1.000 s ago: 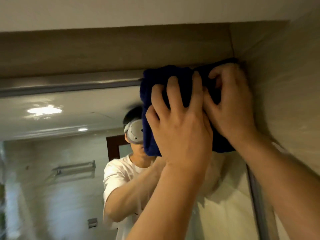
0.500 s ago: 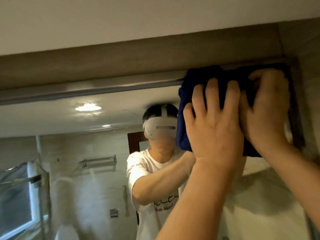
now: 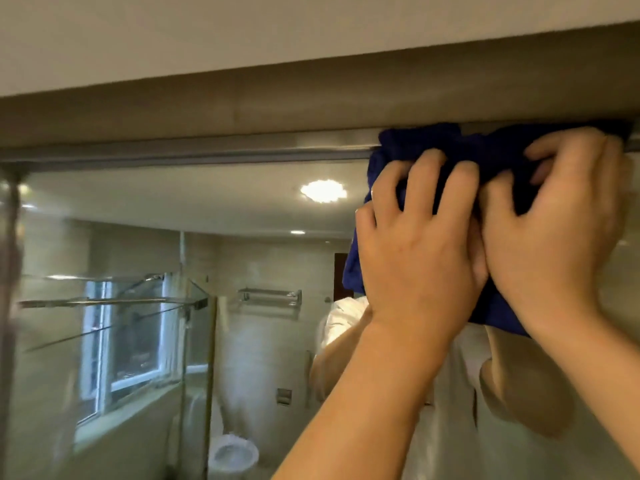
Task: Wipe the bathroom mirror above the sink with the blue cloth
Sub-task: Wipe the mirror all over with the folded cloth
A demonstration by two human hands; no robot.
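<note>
Head view shows left hand (image 3: 415, 258) and right hand (image 3: 554, 237), fingers curled into the bunched blue cloth (image 3: 433, 143) at the mirror (image 3: 207, 306) top, which could snag and slip.

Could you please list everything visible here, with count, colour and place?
cloth: one, dark blue, bunched against the mirror's top edge, upper right
mirror: one, fills the lower view under a grey top rail
ceiling light: one, white, reflected
window: one, white-framed, reflected lower left
towel rack: one, metal, reflected centre
toilet: one, white, reflected at the bottom
left hand: one, fingers curled into the cloth
right hand: one, fingers curled into the cloth
</note>
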